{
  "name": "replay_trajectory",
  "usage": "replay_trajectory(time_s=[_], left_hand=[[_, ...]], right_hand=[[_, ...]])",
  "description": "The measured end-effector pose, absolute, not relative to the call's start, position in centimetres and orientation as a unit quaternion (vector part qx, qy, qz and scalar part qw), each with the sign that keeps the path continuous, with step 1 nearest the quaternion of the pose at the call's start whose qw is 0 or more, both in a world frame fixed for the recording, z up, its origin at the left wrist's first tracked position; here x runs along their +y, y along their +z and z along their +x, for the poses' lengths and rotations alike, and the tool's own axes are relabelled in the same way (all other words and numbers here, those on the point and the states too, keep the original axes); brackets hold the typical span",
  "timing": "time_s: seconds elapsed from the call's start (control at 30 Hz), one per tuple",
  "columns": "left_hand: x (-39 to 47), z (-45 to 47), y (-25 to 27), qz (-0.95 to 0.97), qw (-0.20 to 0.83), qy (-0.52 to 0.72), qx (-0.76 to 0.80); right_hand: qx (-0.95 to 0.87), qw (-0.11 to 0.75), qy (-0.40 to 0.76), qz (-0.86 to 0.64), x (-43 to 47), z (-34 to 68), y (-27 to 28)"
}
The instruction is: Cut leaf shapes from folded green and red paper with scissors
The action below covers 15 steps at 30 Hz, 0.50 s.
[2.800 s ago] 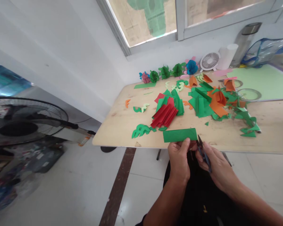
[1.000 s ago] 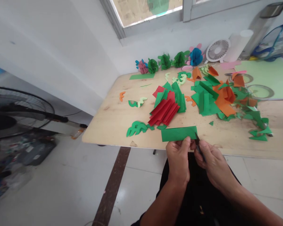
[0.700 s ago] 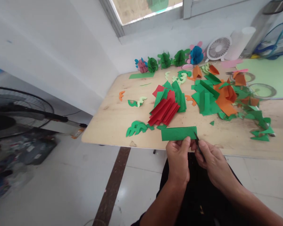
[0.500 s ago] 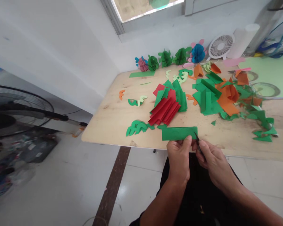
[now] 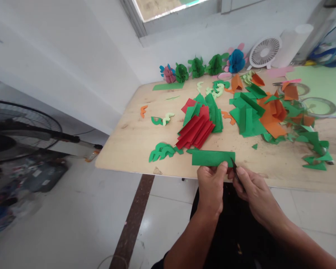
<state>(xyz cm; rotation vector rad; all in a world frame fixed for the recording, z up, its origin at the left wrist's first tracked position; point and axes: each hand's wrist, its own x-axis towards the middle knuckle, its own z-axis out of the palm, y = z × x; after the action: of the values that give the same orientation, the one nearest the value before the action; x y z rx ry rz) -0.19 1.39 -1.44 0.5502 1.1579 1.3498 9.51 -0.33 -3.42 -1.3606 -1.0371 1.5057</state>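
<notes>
Matt, smooth paper for the green strip (image 5: 210,158), with the same dull finish on the red sheets (image 5: 196,130), the orange pieces (image 5: 271,124) and the pleated green ornaments (image 5: 197,68); dark, metal-looking blade on the scissors (image 5: 235,170). Pale wood with visible grain and knots across the table (image 5: 134,138), smooth and low in sheen; white, smooth, plastic-looking housing on the small fan (image 5: 264,52); clear, glossy, plastic-looking surface on the tape roll (image 5: 332,107). Polished, tile-like finish with bright reflections on the floor (image 5: 165,228); speckled, stone-like surface on the brown band (image 5: 134,213); matt white coating on the wall (image 5: 179,41); black, non-reflective cloth for the clothing (image 5: 226,231).
</notes>
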Motion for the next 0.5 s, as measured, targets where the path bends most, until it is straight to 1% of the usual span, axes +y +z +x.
replay_trajectory(time_s=[0.5], left_hand=[[1.37, 0.06, -1.34, 0.244, 0.594, 0.584, 0.497]], right_hand=[[-0.430, 0.419, 0.581, -0.549, -0.60, 9.63, -3.19]])
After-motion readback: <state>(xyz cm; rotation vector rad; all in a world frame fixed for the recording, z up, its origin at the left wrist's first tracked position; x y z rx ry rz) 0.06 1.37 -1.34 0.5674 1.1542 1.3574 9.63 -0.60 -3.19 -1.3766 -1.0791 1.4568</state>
